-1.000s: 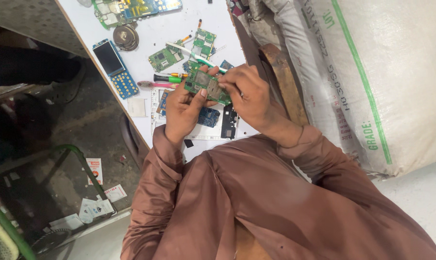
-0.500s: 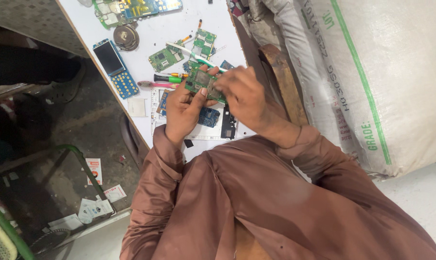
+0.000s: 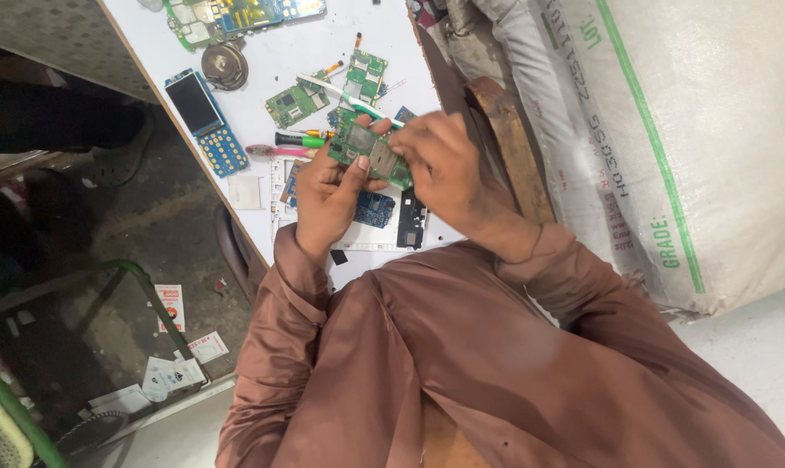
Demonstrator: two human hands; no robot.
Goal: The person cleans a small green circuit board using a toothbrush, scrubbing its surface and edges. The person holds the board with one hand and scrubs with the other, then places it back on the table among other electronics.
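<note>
Both hands [image 3: 327, 195] [image 3: 440, 165] grip green circuit board [image 3: 368, 149].

The white counter [image 3: 280, 61] is crowded just past the two hands. A green and a pink tool [image 3: 297, 143] lie right beside the left hand [image 3: 327, 199]. Small green boards [image 3: 293, 104] sit a little farther out. A blue phone [image 3: 206, 121] and a round metal piece [image 3: 224, 65] block the left side. Dark flat parts [image 3: 410, 221] lie under the hands. A big white sack [image 3: 670, 147] walls off the right. Bare white counter shows between the phone and the boards.
</note>
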